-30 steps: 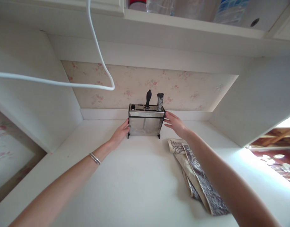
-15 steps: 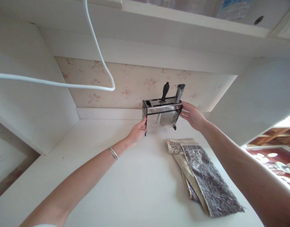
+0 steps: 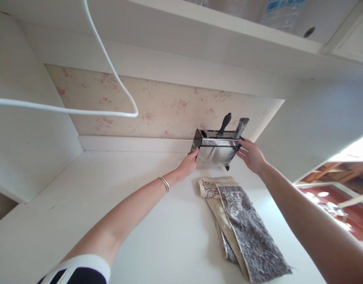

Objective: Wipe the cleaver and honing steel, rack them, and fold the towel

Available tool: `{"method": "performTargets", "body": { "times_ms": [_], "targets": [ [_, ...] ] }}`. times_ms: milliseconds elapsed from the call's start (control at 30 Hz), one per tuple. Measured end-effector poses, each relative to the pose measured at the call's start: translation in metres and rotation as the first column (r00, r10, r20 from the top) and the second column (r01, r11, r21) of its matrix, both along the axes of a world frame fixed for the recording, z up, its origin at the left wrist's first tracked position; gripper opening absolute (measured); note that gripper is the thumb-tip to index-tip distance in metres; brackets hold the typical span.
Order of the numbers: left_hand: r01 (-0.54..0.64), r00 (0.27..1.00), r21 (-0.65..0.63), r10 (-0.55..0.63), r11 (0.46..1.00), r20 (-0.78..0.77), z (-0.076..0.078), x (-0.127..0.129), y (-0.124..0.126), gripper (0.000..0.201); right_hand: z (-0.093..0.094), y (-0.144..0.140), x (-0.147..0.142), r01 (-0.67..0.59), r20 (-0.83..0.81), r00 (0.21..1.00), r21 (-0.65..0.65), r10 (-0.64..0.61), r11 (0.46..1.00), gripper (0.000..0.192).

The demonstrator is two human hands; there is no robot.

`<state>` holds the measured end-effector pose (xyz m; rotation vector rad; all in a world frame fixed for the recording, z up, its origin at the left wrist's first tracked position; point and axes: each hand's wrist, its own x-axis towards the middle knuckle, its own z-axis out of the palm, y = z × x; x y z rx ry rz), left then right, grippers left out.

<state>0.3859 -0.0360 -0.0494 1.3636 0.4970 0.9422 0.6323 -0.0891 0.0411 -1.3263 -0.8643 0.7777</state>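
Note:
A knife block (image 3: pixel 215 154) with a clear front and black-and-silver frame is between my two hands, near the back of the white counter. My left hand (image 3: pixel 188 163) grips its left end, thumb on the front edge. At the right end, my right hand (image 3: pixel 251 154) has its fingers against the upper corner. Two handles stick up from its slots: a black knife handle (image 3: pixel 225 123) and a wider, mottled grey-black one (image 3: pixel 241 128). Whether its feet rest on the counter I cannot tell.
A folded brown-and-beige towel (image 3: pixel 243 225) lies in front of the block. A white cable (image 3: pixel 110 65) hangs at upper left. Overhead is a shelf (image 3: pixel 229 23) holding a plastic bottle (image 3: pixel 282 14). Side panels and a floral-papered wall (image 3: pixel 158 106) enclose the counter (image 3: pixel 146 244).
The knife block has moved to the right along the back wall, with both hands still on it. The towel stays put while the view has shifted slightly.

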Motion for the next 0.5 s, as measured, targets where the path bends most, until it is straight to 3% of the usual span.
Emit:
{"method": "performTargets", "body": {
  "times_ms": [200,400,500],
  "targets": [
    [0.018,0.999,-0.019,-0.019,1.000,-0.036,-0.012,0.015,0.008,0.087,-0.018,0.011,0.013,0.011,0.015,1.000,-0.008,-0.011,1.000,0.033],
    [0.027,0.990,-0.060,-0.035,0.998,-0.133,0.000,0.006,0.006,0.082,-0.023,0.007,0.017,-0.035,0.117,0.992,-0.029,0.038,0.999,0.043],
    [-0.042,0.971,-0.107,0.015,0.993,-0.240,0.002,-0.009,-0.009,0.071,-0.029,0.000,0.011,0.040,0.233,0.972,-0.081,-0.020,0.996,0.052]
  ]
}}
